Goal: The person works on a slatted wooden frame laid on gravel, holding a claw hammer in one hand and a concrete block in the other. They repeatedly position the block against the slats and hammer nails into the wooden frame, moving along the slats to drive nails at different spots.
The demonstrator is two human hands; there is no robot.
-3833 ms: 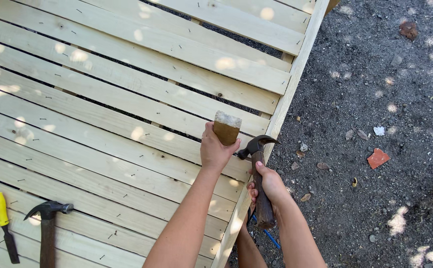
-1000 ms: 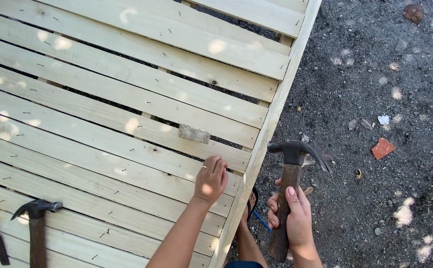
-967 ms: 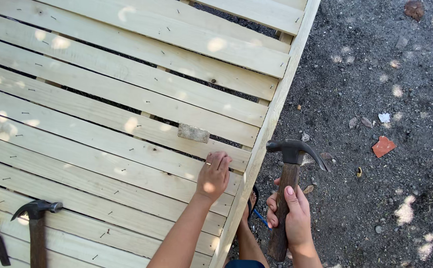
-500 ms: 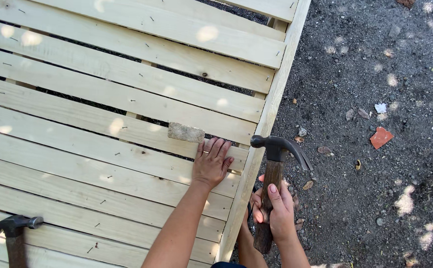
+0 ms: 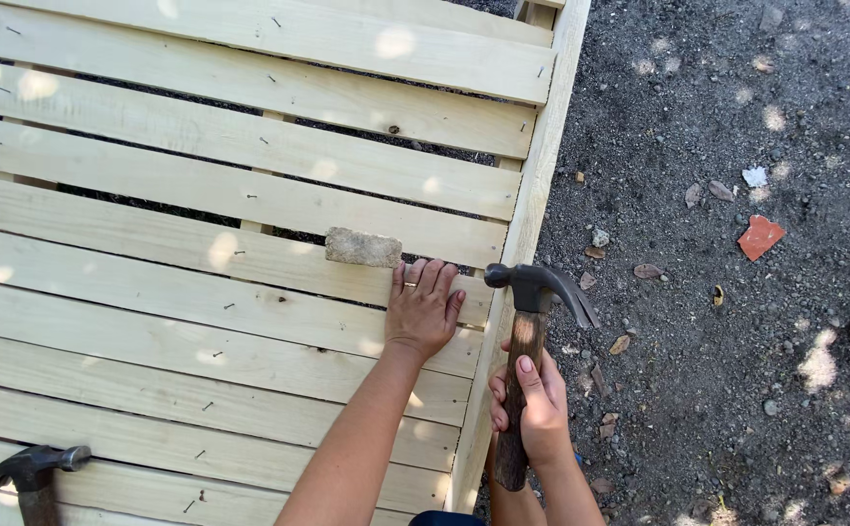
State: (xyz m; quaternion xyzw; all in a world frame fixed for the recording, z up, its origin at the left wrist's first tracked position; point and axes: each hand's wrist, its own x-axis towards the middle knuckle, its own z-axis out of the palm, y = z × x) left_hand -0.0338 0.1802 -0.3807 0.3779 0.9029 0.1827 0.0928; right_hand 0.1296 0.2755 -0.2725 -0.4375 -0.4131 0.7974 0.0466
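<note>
My left hand (image 5: 423,312) lies flat, fingers together, on a pale wooden slat (image 5: 201,258) near its right end. A small rough wooden block (image 5: 362,247) sits in the gap just above and left of those fingers. My right hand (image 5: 530,409) grips the wooden handle of a claw hammer (image 5: 532,292). Its dark head hangs beside the frame's right side board (image 5: 527,224), level with my left hand.
The slatted wooden frame (image 5: 249,136) fills the left of the view, with small nails standing in several slats. A second hammer (image 5: 27,472) lies at the bottom left. To the right is dark gravel ground with a red shard (image 5: 759,237) and pebbles.
My left hand let go of the block, left it in the gap between slats and now rests flat on the slat. The hammer has come closer to the side board.
</note>
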